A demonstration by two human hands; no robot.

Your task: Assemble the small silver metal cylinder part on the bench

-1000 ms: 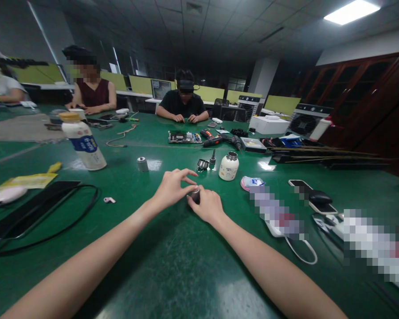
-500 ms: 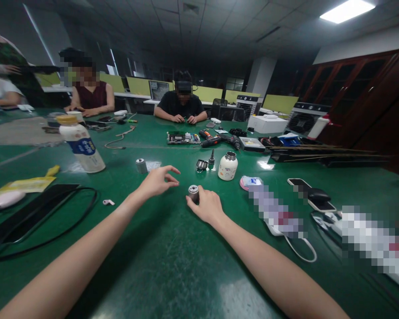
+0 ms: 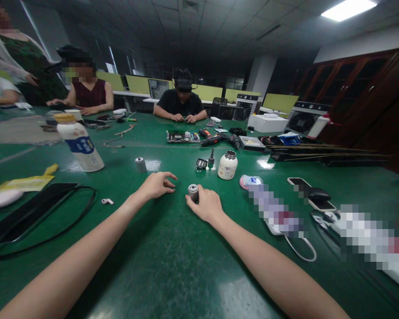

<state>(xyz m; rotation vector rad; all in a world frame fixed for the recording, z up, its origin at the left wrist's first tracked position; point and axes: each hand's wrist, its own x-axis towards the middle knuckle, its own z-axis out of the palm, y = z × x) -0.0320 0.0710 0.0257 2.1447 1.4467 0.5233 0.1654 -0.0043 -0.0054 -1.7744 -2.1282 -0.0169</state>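
Observation:
My right hand (image 3: 206, 203) is wrapped round a small silver metal cylinder (image 3: 193, 191), which stands upright on the green table (image 3: 173, 261); holes show in its top face. Left of it, my left hand (image 3: 158, 184) is held above the table, fingers curved and apart, with nothing in them. A similar metal cylinder (image 3: 140, 165) stands beyond my left hand. Past my right hand are a white patterned bottle (image 3: 228, 165) without its lid, a metal cap (image 3: 201, 165) and a dark narrow fitting (image 3: 212, 157).
A labelled drink bottle (image 3: 81, 146), a pink earbud (image 3: 107, 201) and a black cable (image 3: 86, 208) lie to the left. Phones (image 3: 299, 184) and a white cord (image 3: 310, 254) are at right. Farther back are a circuit board (image 3: 182, 137), power drills (image 3: 211, 141) and several people.
My left hand has moved slightly down and nearer to me, its fingers still apart. My right hand stays on the cylinder. A standing person at far left has shifted right.

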